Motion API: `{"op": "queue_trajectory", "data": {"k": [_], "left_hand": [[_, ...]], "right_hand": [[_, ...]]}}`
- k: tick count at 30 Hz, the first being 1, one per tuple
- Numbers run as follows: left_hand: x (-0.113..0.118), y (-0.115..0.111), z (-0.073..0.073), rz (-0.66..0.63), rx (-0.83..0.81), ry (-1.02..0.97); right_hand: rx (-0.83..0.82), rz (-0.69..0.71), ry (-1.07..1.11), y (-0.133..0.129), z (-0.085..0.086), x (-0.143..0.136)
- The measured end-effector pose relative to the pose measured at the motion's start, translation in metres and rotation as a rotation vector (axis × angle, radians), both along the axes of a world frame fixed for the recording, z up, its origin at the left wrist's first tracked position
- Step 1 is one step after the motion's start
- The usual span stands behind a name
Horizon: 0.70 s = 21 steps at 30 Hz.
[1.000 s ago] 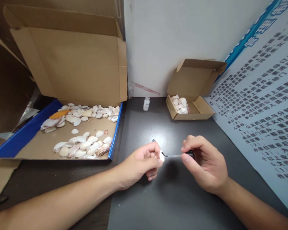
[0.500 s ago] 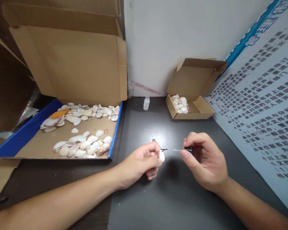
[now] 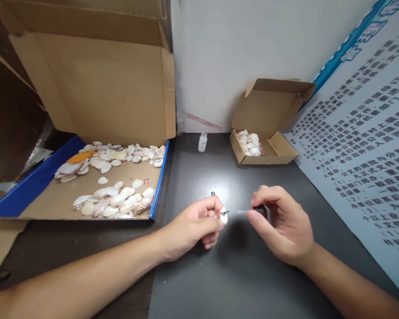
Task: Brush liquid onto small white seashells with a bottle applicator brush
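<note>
Between the thumb and fingers of my left hand [image 3: 201,221] is a small white seashell [image 3: 223,218], its outer part showing past the fingertips. My right hand [image 3: 282,221] grips the black cap [image 3: 260,210] of a brush applicator. A thin clear stem [image 3: 242,212] runs left from this cap toward the shell. Dark bristles [image 3: 225,212] at its end lie over the shell's face; whether they touch it I cannot tell. Farther back on the dark table stands a small clear bottle [image 3: 202,142] with a white label and no cap on it.
At left, an open cardboard box [image 3: 53,201] with blue sides holds several shells [image 3: 118,199] in two groups. A smaller open box [image 3: 269,158] with white shells stands back right. One small dark ring-like piece [image 3: 213,193] lies beyond my left hand. A printed poster [image 3: 362,146] borders the right.
My right hand has shifted slightly left and down, bringing the bristles from beside the shell's top to over its face. My left hand stays nearly still.
</note>
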<state>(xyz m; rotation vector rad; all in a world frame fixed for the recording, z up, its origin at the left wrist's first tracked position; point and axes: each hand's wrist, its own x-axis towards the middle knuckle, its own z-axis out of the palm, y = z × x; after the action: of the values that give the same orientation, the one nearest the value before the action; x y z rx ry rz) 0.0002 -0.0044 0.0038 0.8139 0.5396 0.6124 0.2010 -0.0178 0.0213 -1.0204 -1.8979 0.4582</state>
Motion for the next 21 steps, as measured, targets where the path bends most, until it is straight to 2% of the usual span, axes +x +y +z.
{"op": "queue_trajectory", "data": {"k": [4,7,10,15,21], "left_hand": [[0.0001,0.0000,-0.0015,-0.007,0.015,-0.005],[-0.0001,-0.0002,-0.0020,0.000,0.005,0.000],[-0.0002,-0.0004,-0.0014,0.001,0.001,0.005],[0.0000,-0.0005,-0.0003,0.008,0.002,0.007],[0.0000,0.0004,-0.0003,-0.001,0.009,0.007]], "right_hand": [[0.002,-0.113,0.016,0.0007,-0.0010,0.0014],[-0.055,-0.027,0.108,-0.0008,-0.0027,0.0043],[-0.061,0.053,0.099,-0.0018,-0.0032,0.0043],[-0.045,-0.013,0.068,-0.0003,-0.0022,0.0034],[-0.055,0.059,0.061,-0.0012,-0.0013,0.0024]]}}
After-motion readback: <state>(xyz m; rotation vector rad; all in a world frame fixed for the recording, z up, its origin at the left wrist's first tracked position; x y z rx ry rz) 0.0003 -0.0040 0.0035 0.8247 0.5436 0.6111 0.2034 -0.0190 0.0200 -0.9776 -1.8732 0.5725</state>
